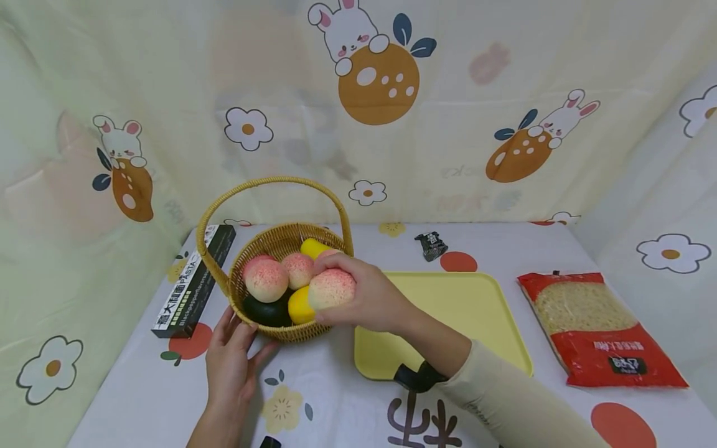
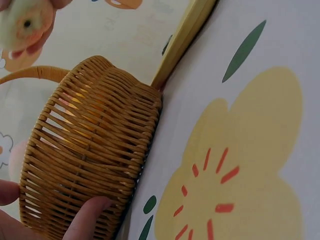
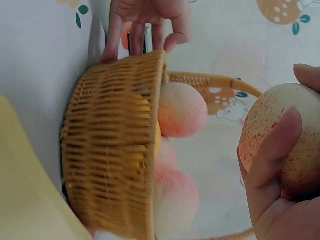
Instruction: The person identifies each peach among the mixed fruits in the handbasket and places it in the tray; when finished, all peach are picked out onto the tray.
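A woven basket (image 1: 294, 334) with a tall handle stands left of the middle of the table. My right hand (image 1: 372, 298) grips a pink-speckled peach (image 1: 333, 289) over the basket's right rim; in the right wrist view thumb and fingers curl round this peach (image 3: 285, 135). My left hand (image 1: 231, 361) touches the basket's front left side, its thumb (image 2: 89, 217) lying along the wicker. Inside the basket are several more peaches (image 1: 267, 280), a yellow piece (image 1: 300, 306) in front, another yellow piece (image 1: 314, 247) behind, and a dark, smooth, rounded piece (image 1: 269, 311). My right hand hides part of the contents.
A yellow tray (image 1: 459, 311) lies right of the basket, partly under my right forearm. A black pasta box (image 1: 193, 283) is at the left. Farther right lies a red bag (image 1: 602, 330) of pale grains or pieces. A small black packet (image 1: 432, 246) sits near the back.
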`<state>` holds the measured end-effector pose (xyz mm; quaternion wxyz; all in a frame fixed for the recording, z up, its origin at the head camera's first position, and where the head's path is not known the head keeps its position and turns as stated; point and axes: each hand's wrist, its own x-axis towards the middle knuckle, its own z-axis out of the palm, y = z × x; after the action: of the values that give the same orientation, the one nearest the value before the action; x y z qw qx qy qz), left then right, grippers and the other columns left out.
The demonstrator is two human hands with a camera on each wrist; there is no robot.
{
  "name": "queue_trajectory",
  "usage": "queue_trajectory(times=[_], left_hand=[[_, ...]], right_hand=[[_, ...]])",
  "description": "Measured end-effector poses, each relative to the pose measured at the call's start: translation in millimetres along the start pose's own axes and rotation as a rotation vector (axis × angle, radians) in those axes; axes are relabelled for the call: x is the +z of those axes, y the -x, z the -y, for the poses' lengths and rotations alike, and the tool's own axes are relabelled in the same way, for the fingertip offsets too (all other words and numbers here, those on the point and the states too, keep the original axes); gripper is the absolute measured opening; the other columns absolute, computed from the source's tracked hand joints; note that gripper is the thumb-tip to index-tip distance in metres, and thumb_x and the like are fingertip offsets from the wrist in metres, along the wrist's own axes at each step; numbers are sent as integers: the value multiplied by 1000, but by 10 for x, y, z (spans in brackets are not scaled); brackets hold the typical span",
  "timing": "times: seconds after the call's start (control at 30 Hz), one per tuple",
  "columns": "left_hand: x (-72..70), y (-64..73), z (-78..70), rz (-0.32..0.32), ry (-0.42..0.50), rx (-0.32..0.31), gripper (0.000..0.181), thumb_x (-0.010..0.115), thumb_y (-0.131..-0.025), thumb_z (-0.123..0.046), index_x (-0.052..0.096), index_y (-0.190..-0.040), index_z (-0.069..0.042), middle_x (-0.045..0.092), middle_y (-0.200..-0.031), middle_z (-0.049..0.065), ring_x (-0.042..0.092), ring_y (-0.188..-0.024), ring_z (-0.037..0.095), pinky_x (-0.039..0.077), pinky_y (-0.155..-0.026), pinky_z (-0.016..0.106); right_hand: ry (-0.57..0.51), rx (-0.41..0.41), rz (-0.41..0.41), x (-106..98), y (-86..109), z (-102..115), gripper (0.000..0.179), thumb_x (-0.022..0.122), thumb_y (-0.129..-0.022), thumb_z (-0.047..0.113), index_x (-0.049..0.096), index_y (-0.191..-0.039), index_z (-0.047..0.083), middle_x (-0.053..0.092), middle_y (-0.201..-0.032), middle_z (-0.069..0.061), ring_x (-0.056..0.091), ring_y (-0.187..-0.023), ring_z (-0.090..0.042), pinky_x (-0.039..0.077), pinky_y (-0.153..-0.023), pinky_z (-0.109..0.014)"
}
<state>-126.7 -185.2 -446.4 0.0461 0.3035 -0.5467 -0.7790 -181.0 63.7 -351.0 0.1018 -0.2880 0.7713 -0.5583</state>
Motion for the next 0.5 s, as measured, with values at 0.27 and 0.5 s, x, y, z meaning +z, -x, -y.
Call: queue_trajectory(times=[0.27, 0.5], left_hand=[[12, 20, -10, 10, 18, -17, 77, 61, -102, -19, 25, -168, -39, 26, -175, -3, 49, -145, 26, 63, -97, 46], [5, 13, 9, 15, 21, -7, 77, 58, -102, -17, 26, -168, -38, 26, -175, -3, 50, -144, 25, 63, -97, 47]], right_hand=[[24, 136, -66, -340, 313, 43, 58, 91, -77, 20, 65, -128, 29, 64, -126, -3, 63, -97, -32, 59, -56, -39], [70, 180, -118, -578, 576, 29, 59, 91, -79, 22, 63, -131, 25, 66, -125, -7, 66, -83, -31, 59, -56, -39]])
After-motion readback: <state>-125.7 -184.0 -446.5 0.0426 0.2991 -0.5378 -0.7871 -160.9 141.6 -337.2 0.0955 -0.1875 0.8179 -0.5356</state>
